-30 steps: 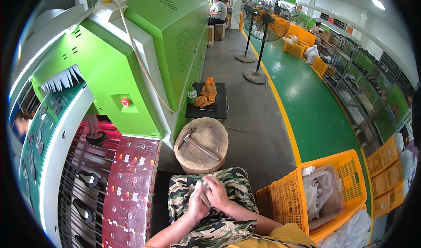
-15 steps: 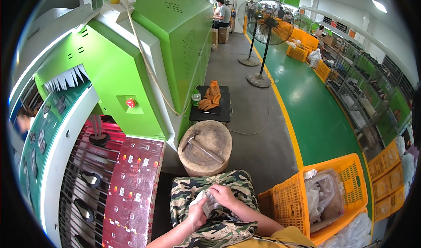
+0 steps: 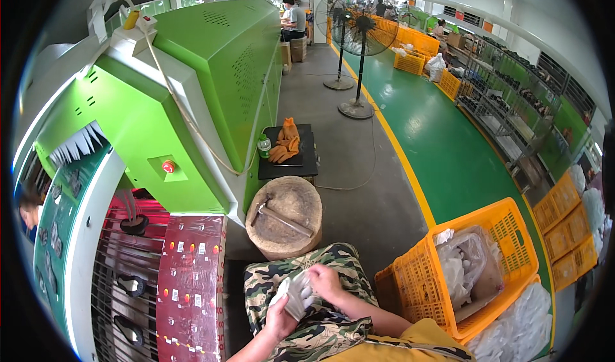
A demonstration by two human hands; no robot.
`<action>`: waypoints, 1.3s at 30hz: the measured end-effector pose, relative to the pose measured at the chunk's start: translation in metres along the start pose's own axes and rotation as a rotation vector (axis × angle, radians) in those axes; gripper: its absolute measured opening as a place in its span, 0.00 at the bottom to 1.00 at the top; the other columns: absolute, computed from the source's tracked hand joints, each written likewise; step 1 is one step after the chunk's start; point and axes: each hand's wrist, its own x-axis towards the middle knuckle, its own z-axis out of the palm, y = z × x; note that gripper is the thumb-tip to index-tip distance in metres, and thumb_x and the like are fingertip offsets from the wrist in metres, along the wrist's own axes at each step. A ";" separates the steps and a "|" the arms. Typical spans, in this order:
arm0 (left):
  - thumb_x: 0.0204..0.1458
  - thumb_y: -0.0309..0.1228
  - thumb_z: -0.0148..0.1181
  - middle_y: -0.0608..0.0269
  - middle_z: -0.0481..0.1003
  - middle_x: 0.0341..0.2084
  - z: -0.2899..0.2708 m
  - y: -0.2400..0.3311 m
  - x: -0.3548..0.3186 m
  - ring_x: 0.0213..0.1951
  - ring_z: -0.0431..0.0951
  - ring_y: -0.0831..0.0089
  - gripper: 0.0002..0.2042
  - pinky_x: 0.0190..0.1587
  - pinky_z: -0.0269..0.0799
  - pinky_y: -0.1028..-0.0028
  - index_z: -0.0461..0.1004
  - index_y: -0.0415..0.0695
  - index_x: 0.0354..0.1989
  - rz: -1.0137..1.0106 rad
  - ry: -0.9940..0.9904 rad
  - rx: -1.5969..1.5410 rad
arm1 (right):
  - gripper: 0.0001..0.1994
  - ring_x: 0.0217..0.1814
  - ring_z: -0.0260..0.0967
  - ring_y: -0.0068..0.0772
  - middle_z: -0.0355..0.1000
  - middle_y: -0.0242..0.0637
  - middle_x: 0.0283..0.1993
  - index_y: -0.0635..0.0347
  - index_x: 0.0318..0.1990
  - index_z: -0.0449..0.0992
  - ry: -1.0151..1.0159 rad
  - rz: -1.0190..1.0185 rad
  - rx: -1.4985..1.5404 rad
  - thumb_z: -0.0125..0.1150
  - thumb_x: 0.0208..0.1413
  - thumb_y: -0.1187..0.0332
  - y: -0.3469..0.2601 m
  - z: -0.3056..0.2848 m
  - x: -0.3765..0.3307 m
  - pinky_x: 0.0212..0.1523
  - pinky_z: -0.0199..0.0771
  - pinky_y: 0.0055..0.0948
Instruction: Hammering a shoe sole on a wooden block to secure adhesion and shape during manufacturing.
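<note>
We see the white glove over the lap, on the camouflage apron, nearer its left edge than its right and between the two hands. It lies just ahead and to the right of the left hand, whose grip is closed on its near left side, thumb across it. From the right hand it lies left and slightly nearer the body; that grip is nearly closed, fingers curled, seeming to pinch the glove's far right edge. Both hands touch it, so neither is nearer. Its long axis seems to point away from the body, though folds blur this. Counting, we find one hammer across one round block, its head toward the block's left edge; on one black worktop, one bottle at the left edge and orange gloves whose number we cannot tell; three shoes on the rack; two standing fans.
</note>
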 end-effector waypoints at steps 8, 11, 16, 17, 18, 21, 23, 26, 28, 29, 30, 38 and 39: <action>0.55 0.47 0.66 0.47 0.52 0.75 -0.022 0.009 -0.042 0.74 0.54 0.48 0.46 0.73 0.52 0.46 0.49 0.41 0.76 0.115 0.149 0.138 | 0.05 0.20 0.67 0.19 0.73 0.30 0.23 0.66 0.37 0.80 0.154 0.259 0.290 0.64 0.61 0.72 0.024 -0.103 0.058 0.22 0.68 0.25; 0.55 0.33 0.67 0.48 0.49 0.76 -0.017 0.012 -0.032 0.74 0.55 0.51 0.45 0.74 0.51 0.51 0.45 0.41 0.78 0.087 0.176 0.279 | 0.05 0.21 0.66 0.15 0.73 0.27 0.26 0.65 0.39 0.79 -0.185 0.126 0.186 0.62 0.63 0.71 -0.016 -0.110 0.043 0.21 0.67 0.21; 0.44 0.27 0.77 0.46 0.58 0.72 0.013 0.010 0.009 0.72 0.60 0.57 0.50 0.71 0.57 0.63 0.51 0.39 0.75 0.439 0.067 1.301 | 0.04 0.25 0.70 0.16 0.76 0.30 0.29 0.64 0.40 0.80 -0.658 -0.089 0.290 0.64 0.61 0.74 -0.078 -0.074 0.014 0.26 0.70 0.21; 0.44 0.28 0.77 0.44 0.63 0.69 0.016 0.008 0.012 0.69 0.65 0.57 0.48 0.69 0.62 0.64 0.54 0.40 0.74 0.491 0.045 1.450 | 0.04 0.26 0.71 0.16 0.77 0.30 0.29 0.64 0.39 0.79 -0.705 -0.148 0.356 0.65 0.61 0.74 -0.080 -0.068 0.012 0.27 0.71 0.22; 0.46 0.29 0.76 0.46 0.75 0.57 0.009 0.003 0.014 0.57 0.77 0.57 0.38 0.58 0.73 0.65 0.65 0.40 0.68 0.383 0.038 1.317 | 0.03 0.28 0.72 0.19 0.77 0.32 0.29 0.65 0.38 0.79 -0.730 -0.124 0.378 0.65 0.60 0.74 -0.092 -0.070 0.012 0.29 0.72 0.24; 0.59 0.26 0.65 0.59 0.81 0.33 -0.004 -0.007 0.017 0.36 0.82 0.70 0.14 0.40 0.77 0.73 0.76 0.38 0.53 0.350 -0.025 1.154 | 0.02 0.25 0.71 0.15 0.76 0.30 0.29 0.66 0.38 0.78 -0.612 -0.133 0.425 0.64 0.62 0.76 -0.099 -0.074 0.015 0.25 0.70 0.19; 0.62 0.23 0.60 0.63 0.80 0.29 0.000 -0.007 0.013 0.31 0.80 0.75 0.08 0.34 0.76 0.76 0.77 0.39 0.48 0.141 0.186 0.840 | 0.05 0.24 0.68 0.13 0.74 0.29 0.29 0.65 0.44 0.76 -0.485 0.069 0.504 0.61 0.62 0.78 -0.078 -0.073 0.017 0.24 0.68 0.16; 0.68 0.28 0.52 0.66 0.77 0.28 -0.009 -0.002 0.031 0.27 0.76 0.76 0.08 0.31 0.74 0.76 0.77 0.40 0.46 0.138 0.459 0.342 | 0.18 0.29 0.70 0.14 0.73 0.33 0.41 0.64 0.55 0.71 -0.326 -0.041 0.427 0.65 0.58 0.79 -0.064 -0.068 0.013 0.27 0.72 0.17; 0.68 0.29 0.51 0.63 0.76 0.32 -0.015 0.001 0.044 0.34 0.77 0.72 0.09 0.38 0.76 0.72 0.75 0.40 0.51 0.150 0.576 0.112 | 0.26 0.31 0.72 0.16 0.72 0.37 0.47 0.63 0.60 0.69 -0.387 -0.177 0.226 0.69 0.54 0.77 -0.072 -0.060 0.006 0.31 0.75 0.19; 0.69 0.34 0.49 0.58 0.77 0.39 -0.015 0.001 0.047 0.43 0.78 0.68 0.14 0.48 0.77 0.66 0.73 0.39 0.55 0.108 0.536 0.142 | 0.29 0.31 0.75 0.23 0.73 0.42 0.50 0.61 0.62 0.69 -0.433 -0.236 0.207 0.70 0.52 0.77 -0.080 -0.055 0.001 0.32 0.78 0.24; 0.70 0.38 0.47 0.56 0.77 0.43 -0.012 0.001 0.049 0.47 0.77 0.66 0.17 0.52 0.75 0.64 0.71 0.39 0.58 0.032 0.452 0.094 | 0.29 0.33 0.76 0.32 0.73 0.45 0.52 0.61 0.62 0.69 -0.456 -0.278 0.124 0.70 0.51 0.74 -0.084 -0.045 -0.002 0.34 0.79 0.29; 0.65 0.57 0.50 0.58 0.69 0.61 0.015 0.017 0.043 0.63 0.68 0.62 0.33 0.68 0.58 0.60 0.62 0.42 0.67 -0.030 -0.036 0.085 | 0.21 0.38 0.78 0.47 0.76 0.45 0.42 0.62 0.53 0.76 -0.260 -0.334 0.039 0.70 0.50 0.75 -0.061 -0.028 0.019 0.39 0.79 0.38; 0.64 0.57 0.51 0.58 0.66 0.63 0.015 0.016 0.043 0.65 0.66 0.64 0.35 0.69 0.56 0.61 0.59 0.41 0.70 -0.045 -0.033 0.165 | 0.18 0.37 0.78 0.45 0.76 0.44 0.41 0.64 0.49 0.78 -0.242 -0.365 0.019 0.70 0.49 0.77 -0.056 -0.026 0.022 0.38 0.79 0.36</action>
